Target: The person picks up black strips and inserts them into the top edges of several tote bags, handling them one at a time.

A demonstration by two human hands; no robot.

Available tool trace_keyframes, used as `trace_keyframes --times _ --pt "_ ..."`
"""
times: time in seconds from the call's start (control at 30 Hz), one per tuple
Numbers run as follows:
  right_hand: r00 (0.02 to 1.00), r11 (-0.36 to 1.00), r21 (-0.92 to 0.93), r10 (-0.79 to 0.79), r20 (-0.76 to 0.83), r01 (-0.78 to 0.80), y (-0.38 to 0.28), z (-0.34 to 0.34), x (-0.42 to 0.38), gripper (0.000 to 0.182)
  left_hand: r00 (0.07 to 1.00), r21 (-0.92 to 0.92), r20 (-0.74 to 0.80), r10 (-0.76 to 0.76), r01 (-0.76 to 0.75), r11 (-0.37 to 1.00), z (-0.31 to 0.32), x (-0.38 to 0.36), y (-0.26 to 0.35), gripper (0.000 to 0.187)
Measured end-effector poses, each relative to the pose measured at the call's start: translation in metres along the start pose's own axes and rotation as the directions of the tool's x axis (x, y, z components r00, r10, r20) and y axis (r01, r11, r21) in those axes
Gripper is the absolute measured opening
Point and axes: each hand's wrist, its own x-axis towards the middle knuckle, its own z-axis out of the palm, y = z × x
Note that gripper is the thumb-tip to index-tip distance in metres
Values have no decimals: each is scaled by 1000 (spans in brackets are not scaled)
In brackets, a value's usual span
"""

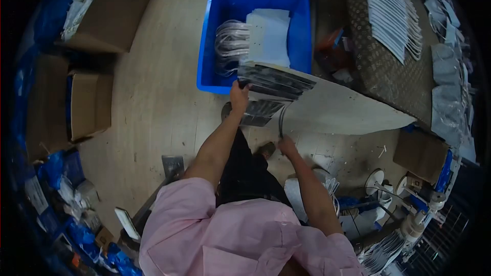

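The left hand [240,95] grips dark strips [273,83] beside the blue bin [205,66], the right hand [287,145] with fingers closed around a dark cord [282,121].

The bin [203,51] was glossy, smooth blue plastic. The boxes [92,105] looked like matt brown cardboard. The floor [153,46] had a pale wood-like finish, the pink shirt [240,225] was soft-looking matt cloth, and the wrapping [444,105] at the right was shiny, crinkled clear plastic.
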Motion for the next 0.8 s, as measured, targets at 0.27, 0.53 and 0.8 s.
trace_keyframes --times 0.27,0.53,0.8 --pt "798 689 538 600 -48 -486 68 -30 -184 34 996 -98 -87 3 -12 995 41 12 -75 44" --pt "676 491 795 722 -144 -356 111 -23 -226 24 936 -212 40 351 -335 918 8 -15 -59 17" --pt "872 398 874 487 58 -280 65 -28 -123 48 948 44 174 267 -278 960 21 -158 -29 19"
